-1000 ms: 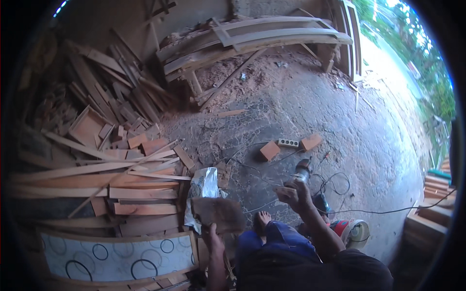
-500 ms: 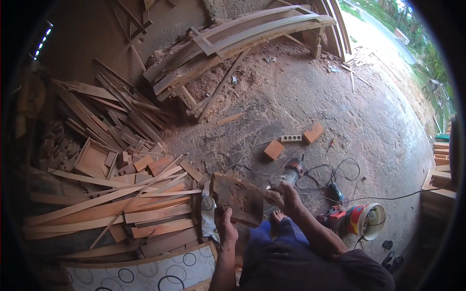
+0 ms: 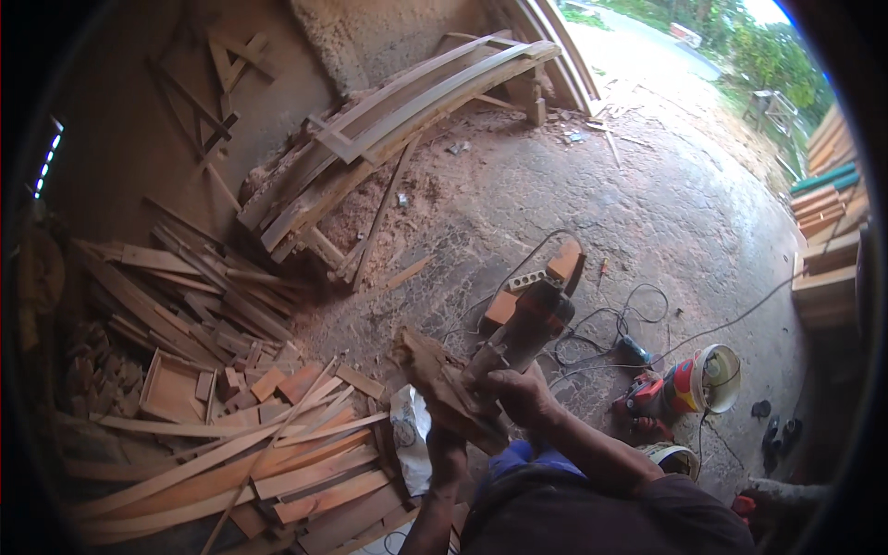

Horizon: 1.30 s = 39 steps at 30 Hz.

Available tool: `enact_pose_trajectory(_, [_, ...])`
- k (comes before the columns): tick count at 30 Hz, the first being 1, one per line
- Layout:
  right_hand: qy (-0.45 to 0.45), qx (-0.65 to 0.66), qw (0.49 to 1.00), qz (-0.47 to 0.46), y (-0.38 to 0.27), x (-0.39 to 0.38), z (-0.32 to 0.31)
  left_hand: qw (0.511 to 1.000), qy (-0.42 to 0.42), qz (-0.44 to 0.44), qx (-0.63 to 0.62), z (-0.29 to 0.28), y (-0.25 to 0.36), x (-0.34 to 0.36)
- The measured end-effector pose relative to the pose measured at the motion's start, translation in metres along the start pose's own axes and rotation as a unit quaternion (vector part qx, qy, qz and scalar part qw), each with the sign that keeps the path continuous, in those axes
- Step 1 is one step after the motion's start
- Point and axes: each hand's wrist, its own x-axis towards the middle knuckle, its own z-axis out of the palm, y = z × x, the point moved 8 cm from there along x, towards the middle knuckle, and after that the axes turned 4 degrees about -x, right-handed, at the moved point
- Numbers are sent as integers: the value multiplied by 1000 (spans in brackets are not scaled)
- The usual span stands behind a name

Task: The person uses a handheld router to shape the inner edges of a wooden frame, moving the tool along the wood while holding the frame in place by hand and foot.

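My right hand is closed on the lower end of a dark, corded power tool with an orange patch, raised in front of me and tilted away. My left hand grips a rough, dark brown wooden piece from below, its fingers mostly hidden; the piece is close beside or against the tool's lower end, and I cannot tell whether they touch. Behind the tool on the floor lie reddish blocks and a pale power strip. A crumpled white sheet lies beside my left arm.
Heaped offcuts fill the left. A long wooden bench carries frames along the back wall. Cables, a teal tool, red tools and a bucket lie at right, near stacked timber and a bright outdoor opening.
The power tool has risen and swung toward the middle, and the wooden piece has tilted up closer to it. My view has turned, shifting the bench left.
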Motion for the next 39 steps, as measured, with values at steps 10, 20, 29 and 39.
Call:
enact_pose_trajectory(10, [28, -3, 999, -43, 1, -24, 23, 961, 50, -142, -230, -16, -21, 7])
enact_pose_trajectory(20, [9, 106, 994, -20, 14, -44, 40, 994, -12, -94, 46, -27, 10, 17])
enact_pose_trajectory(29, [-51, 87, 994, -48, 35, -36, 38, 946, 16, -29, 322, -36, 45, 7])
enact_pose_trajectory(39, [-79, -43, 996, -24, 23, -34, 38, 883, -75, -34, 462, -22, 63, 14])
